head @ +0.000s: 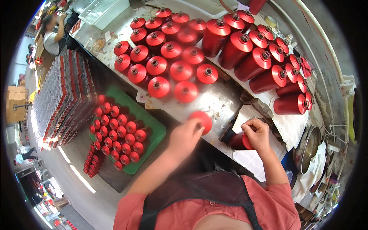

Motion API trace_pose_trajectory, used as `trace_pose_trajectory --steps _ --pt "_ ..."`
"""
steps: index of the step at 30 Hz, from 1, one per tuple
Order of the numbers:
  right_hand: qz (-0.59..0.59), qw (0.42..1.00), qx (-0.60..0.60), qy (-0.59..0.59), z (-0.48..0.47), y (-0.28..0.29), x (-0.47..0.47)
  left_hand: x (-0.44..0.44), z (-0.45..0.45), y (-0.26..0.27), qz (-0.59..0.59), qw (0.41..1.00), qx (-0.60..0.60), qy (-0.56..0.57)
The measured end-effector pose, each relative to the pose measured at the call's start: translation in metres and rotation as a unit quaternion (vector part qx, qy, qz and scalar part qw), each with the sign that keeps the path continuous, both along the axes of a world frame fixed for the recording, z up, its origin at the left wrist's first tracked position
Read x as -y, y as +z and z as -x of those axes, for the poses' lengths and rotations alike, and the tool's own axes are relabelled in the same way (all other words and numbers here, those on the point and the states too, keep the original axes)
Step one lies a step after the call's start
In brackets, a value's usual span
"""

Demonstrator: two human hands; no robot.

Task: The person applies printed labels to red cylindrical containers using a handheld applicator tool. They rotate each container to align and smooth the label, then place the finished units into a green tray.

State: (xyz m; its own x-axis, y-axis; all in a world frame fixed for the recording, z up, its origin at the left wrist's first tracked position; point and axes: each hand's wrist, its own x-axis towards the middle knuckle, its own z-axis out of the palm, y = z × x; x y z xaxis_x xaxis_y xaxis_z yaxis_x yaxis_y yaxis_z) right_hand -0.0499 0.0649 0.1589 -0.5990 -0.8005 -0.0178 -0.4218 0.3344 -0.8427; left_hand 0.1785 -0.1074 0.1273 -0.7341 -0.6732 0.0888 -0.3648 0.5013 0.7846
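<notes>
Near the worktable's front edge, my left hand (188,133) has its fingers closed around the neck of a red metallic bottle (205,122), seen from above. To its right, my right hand (256,132) has thumb and forefinger pinched together at the top of another red bottle (239,141), which lies tilted in a dark holder at the table edge; the fingers hide its neck. Several red bottles with open necks (156,65) stand in rows beyond my left hand. Larger red bottles (253,63) stand on a board at the upper right.
A metal worktable (221,99) runs diagonally. More red bottles stand on a green tray (155,135) at lower left, beside tall stacked racks (64,95). A clear plastic bin (103,13) is at the top, a metal bowl (307,149) at right. Another person (53,36) stands at upper left.
</notes>
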Motion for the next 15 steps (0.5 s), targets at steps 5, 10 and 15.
trace_pose_trajectory --steps 5,10,15 --pt "-0.029 0.995 -0.056 0.079 -0.030 0.027 0.039 -0.019 -0.094 -0.006 0.053 0.996 0.055 0.041" --pt "0.026 0.993 -0.058 0.100 -0.045 -0.003 0.120 -0.040 -0.176 -0.009 0.026 0.982 0.090 0.167" --pt "-0.032 0.989 -0.113 0.093 -0.051 -0.037 0.185 -0.072 -0.249 0.002 0.025 0.949 0.115 0.293"
